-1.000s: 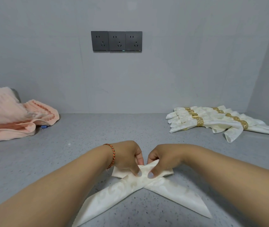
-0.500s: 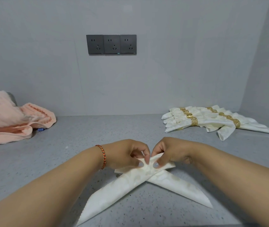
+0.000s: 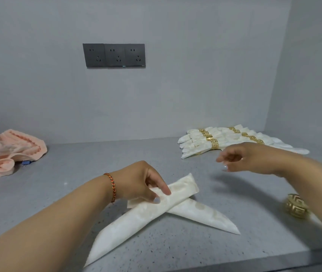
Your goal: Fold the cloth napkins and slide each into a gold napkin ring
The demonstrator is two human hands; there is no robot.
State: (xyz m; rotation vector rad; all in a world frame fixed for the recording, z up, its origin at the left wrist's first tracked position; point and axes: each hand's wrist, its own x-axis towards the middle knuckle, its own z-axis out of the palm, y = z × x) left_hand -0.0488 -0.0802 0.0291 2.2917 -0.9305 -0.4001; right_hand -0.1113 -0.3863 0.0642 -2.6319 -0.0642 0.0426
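Note:
A white cloth napkin (image 3: pixel 199 212), folded into two crossed pointed strips, lies on the grey counter (image 3: pixel 77 173) in front of me. My left hand (image 3: pixel 144 185) grips it at the crossing, thumb on top and fingers curled round the upper fold. My right hand (image 3: pixel 240 158) hovers in the air to the right of the napkin, blurred, fingers loosely curled and holding nothing. A loose gold napkin ring (image 3: pixel 295 207) stands on the counter at the right, partly hidden behind my right forearm.
Several folded white napkins in gold rings (image 3: pixel 215 142) lie in a pile at the back right. A crumpled pink towel (image 3: pixel 5 154) sits at the far left. Grey walls close the back and right; dark sockets (image 3: pixel 115 55) are on the back wall. The counter's front edge runs near the bottom.
My right hand has let go of the napkin's crossing and lifted away to the right. My left hand keeps hold of the fold. The view has shifted, bringing the loose ring into sight.

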